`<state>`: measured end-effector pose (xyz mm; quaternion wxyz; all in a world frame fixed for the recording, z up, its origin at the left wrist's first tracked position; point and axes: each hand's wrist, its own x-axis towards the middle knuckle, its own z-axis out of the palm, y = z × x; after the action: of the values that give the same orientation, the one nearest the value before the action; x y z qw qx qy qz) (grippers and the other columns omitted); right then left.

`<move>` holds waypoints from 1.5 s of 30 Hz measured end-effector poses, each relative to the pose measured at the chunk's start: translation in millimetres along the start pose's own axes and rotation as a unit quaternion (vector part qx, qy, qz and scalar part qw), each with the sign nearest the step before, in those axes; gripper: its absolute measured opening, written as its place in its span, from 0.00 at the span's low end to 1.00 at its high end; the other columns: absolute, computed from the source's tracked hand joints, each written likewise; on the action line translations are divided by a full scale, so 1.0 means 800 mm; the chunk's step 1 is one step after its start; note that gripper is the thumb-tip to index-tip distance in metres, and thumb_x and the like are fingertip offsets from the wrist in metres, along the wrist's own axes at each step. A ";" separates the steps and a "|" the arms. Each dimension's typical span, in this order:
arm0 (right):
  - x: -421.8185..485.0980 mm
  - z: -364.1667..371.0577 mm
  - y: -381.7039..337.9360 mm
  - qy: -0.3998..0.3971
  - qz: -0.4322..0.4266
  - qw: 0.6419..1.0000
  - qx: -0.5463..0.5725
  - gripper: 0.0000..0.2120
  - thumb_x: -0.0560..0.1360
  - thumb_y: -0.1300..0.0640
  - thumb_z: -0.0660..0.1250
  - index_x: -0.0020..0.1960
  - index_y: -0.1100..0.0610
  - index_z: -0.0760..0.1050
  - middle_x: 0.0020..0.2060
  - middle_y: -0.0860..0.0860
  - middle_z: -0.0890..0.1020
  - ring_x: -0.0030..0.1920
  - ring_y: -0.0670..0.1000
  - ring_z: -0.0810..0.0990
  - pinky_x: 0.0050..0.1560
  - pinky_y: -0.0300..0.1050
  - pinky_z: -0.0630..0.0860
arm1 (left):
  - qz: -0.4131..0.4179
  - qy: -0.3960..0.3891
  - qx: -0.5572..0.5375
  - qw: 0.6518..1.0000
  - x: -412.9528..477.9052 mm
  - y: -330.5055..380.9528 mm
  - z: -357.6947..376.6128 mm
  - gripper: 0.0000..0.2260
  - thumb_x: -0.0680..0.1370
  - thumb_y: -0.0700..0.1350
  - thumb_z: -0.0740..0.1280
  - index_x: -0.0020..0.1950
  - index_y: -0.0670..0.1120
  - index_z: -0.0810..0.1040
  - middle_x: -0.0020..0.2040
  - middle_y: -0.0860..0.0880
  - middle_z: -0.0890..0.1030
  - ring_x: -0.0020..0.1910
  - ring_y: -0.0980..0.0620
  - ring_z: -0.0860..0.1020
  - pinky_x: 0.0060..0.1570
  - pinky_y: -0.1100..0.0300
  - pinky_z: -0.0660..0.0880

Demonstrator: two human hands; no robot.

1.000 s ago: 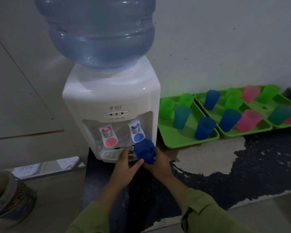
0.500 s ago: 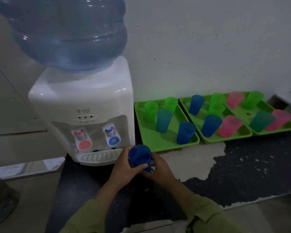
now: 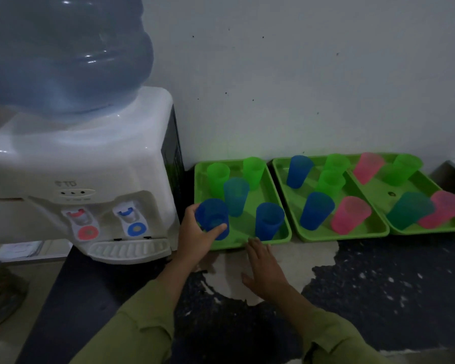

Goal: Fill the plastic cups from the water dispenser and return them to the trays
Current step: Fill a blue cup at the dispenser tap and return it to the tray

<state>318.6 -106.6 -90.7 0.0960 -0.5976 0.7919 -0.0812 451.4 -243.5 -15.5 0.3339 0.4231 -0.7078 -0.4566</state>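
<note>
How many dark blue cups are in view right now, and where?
4 dark blue cups. One gripped by the left hand at the left tray's front-left corner; one at that tray's front right; two in the middle tray, back-left and front-left. Teal cups excluded; none looks hidden.

Single head-worn wide-angle view, forward and down, near the water dispenser (image 3: 84, 166) and trays (image 3: 269, 191).
</note>
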 end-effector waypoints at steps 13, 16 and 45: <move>0.003 0.013 0.020 -0.004 -0.026 0.999 0.024 0.39 0.67 0.41 0.55 0.71 0.63 0.64 0.70 0.60 0.68 0.71 0.60 0.65 0.70 0.58 0.52 | -0.080 0.010 0.067 0.994 0.010 -0.030 0.041 0.33 0.67 0.44 0.77 0.68 0.44 0.64 0.64 0.45 0.72 0.63 0.46 0.71 0.56 0.59 0.68; 0.003 0.009 0.019 0.015 -0.034 0.998 0.051 0.38 0.71 0.41 0.54 0.75 0.62 0.55 0.75 0.58 0.58 0.76 0.58 0.53 0.72 0.51 0.39 | -0.086 0.010 0.072 0.994 0.009 -0.029 0.040 0.34 0.68 0.43 0.76 0.69 0.44 0.64 0.65 0.45 0.71 0.63 0.46 0.71 0.56 0.60 0.68; 0.185 -0.126 0.134 -0.050 0.177 0.971 0.151 0.21 0.78 0.52 0.61 0.63 0.67 0.68 0.60 0.62 0.73 0.59 0.60 0.73 0.56 0.48 0.70 | -0.016 -0.109 0.273 0.956 0.140 0.029 0.090 0.42 0.67 0.51 0.76 0.74 0.43 0.57 0.71 0.42 0.63 0.69 0.45 0.64 0.67 0.57 0.62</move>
<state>154.3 -218.4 -27.2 0.2376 -0.4301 0.8576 -0.1522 336.0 -313.1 -10.5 0.1187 0.4571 -0.8309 -0.2944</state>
